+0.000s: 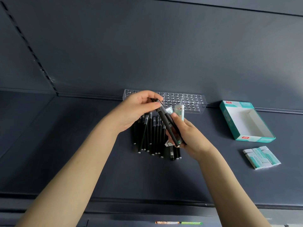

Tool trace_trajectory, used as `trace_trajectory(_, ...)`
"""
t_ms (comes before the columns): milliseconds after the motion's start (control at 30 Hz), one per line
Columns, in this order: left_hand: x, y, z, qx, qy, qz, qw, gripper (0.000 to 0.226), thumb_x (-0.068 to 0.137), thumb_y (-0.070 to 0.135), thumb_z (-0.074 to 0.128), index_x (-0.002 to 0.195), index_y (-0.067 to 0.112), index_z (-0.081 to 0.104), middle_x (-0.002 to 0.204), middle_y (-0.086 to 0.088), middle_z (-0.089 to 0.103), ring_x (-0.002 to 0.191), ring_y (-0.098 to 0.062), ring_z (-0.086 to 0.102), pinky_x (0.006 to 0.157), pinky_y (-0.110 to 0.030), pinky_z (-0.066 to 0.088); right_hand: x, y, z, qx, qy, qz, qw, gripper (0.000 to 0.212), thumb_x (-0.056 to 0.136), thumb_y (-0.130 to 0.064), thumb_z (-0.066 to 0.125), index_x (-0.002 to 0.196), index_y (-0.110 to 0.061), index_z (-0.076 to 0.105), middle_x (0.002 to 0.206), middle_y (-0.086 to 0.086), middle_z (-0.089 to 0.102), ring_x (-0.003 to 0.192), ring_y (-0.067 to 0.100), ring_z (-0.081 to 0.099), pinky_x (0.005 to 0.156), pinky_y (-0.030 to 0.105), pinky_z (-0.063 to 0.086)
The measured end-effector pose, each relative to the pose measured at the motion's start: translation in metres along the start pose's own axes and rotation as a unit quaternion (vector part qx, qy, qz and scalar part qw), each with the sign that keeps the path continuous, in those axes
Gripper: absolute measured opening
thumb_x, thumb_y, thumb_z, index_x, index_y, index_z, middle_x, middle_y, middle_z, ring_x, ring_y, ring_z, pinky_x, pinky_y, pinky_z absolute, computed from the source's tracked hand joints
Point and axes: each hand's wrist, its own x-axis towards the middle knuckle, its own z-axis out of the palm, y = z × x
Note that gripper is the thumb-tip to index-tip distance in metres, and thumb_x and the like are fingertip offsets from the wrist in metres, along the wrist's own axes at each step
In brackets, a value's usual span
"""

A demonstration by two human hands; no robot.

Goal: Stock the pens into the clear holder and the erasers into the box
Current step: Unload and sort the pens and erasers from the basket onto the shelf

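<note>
1. The left hand (139, 108) pinches the upper end of the held pens (164, 122), above the pen pile (147, 136) mid-shelf (82, 145).
2. The right hand (186, 138) curls round their lower ends.
3. The clear holder (188, 100) sits at the back edge.
4. The box (229, 118) and the erasers (260, 157) lie to the right.

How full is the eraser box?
Empty. The box lies open with its white inside bare; erasers sit outside, nearer the camera.
</note>
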Motion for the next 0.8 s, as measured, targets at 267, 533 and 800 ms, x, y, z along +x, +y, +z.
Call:
trace_trajectory(267,0.004,0.001,-0.021,-0.065,-0.040,-0.001,0.997,0.020,0.093,0.001,0.058,0.109,0.009,0.066,0.096,0.002,0.066,0.095,-0.012,0.061,0.098,-0.030,0.049,0.006,0.003,-0.013,0.078,0.150,-0.035,0.985,0.024,0.101,-0.042,0.045,0.096,-0.020,0.052,0.065,0.002,0.058,0.050,0.014,0.045,0.049,0.021,0.025)
trace_trajectory(533,0.040,-0.003,-0.010,0.185,-0.177,-0.127,0.958,0.020,0.093,0.009,0.063,0.113,0.011,0.069,0.095,0.001,0.065,0.085,-0.008,0.061,0.082,-0.018,0.054,-0.002,0.005,-0.035,0.119,0.189,-0.023,0.974,0.027,0.101,-0.045,0.040,0.107,-0.022,0.052,0.061,-0.002,0.056,0.048,0.012,0.041,0.052,0.025,0.021)
trace_trajectory(800,0.056,-0.010,-0.005,0.362,-0.172,-0.107,0.910,0.018,0.088,0.021,0.071,0.102,0.032,0.074,0.102,0.009,0.067,0.088,-0.011,0.067,0.084,-0.025,0.051,-0.005,0.013,-0.028,0.117,0.179,-0.005,0.977,0.029,0.100,-0.046,0.041,0.089,-0.022,0.053,0.063,0.001,0.056,0.049,0.012,0.044,0.053,0.027,0.021)
